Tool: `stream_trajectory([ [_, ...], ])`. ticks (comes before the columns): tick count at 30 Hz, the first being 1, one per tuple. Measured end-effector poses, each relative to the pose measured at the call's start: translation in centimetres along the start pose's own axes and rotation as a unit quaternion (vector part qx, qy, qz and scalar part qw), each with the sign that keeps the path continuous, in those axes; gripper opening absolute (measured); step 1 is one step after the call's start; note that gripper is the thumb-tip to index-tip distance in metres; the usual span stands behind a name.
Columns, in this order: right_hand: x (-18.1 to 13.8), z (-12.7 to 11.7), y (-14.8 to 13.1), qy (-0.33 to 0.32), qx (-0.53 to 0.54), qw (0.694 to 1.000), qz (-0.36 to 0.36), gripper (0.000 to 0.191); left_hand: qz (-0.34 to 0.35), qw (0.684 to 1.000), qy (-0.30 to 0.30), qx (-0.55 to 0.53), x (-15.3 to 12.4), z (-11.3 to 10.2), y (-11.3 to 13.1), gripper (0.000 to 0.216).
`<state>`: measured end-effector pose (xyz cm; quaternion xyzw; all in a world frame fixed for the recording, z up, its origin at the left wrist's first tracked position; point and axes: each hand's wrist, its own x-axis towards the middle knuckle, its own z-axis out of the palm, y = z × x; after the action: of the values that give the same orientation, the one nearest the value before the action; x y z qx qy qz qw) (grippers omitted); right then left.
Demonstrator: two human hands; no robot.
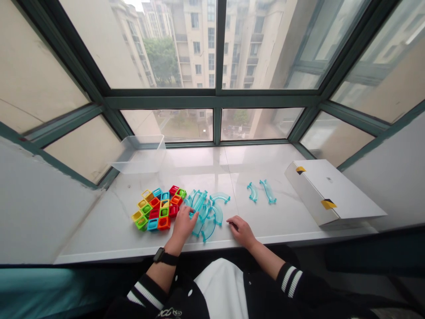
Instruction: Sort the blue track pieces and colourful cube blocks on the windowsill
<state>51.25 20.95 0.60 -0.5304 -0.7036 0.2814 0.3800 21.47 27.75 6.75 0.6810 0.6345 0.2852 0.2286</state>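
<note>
My left hand (185, 220), with a dark watch on its wrist, reaches into a pile of translucent blue toy track pieces (208, 226). Its thumb and fingers are apart and touch the near left side of the pile; the fingertips are partly lost among the pieces. Loosely closed, my right hand (243, 231) rests on the white sill to the right of the pile, with nothing visible in it. Farther right lie a short curved track piece (253, 193) and a longer track piece (268, 192), apart from the pile. Colourful square blocks (154, 213) are bunched left of my left hand.
A clear plastic bin (142, 161) stands at the back left by the window. On the right is a white box (332, 190) with yellow and black tabs. The sill's front edge (133, 253) runs just before my body; green window frames (217, 99) enclose the back and sides.
</note>
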Motion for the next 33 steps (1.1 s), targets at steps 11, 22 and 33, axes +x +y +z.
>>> stream_trajectory([
  [11, -0.1, 0.0, 0.0, -0.006, 0.006, 1.0, 0.006, 0.026, -0.208, 0.893, 0.044, -0.397, -0.4, -1.9, -0.5, 0.055],
  [22, 1.5, -1.4, -3.7, 0.096, 0.126, 0.986, 0.06, 0.021, -0.202, 0.803, -0.045, -0.559, -2.3, -0.4, 2.8, 0.047],
  [33, 2.6, -3.1, -10.4, -0.008, 0.04, 0.996, -0.082, 0.029, -0.104, 0.87, -0.134, -0.463, -5.5, 4.8, 7.8, 0.046],
])
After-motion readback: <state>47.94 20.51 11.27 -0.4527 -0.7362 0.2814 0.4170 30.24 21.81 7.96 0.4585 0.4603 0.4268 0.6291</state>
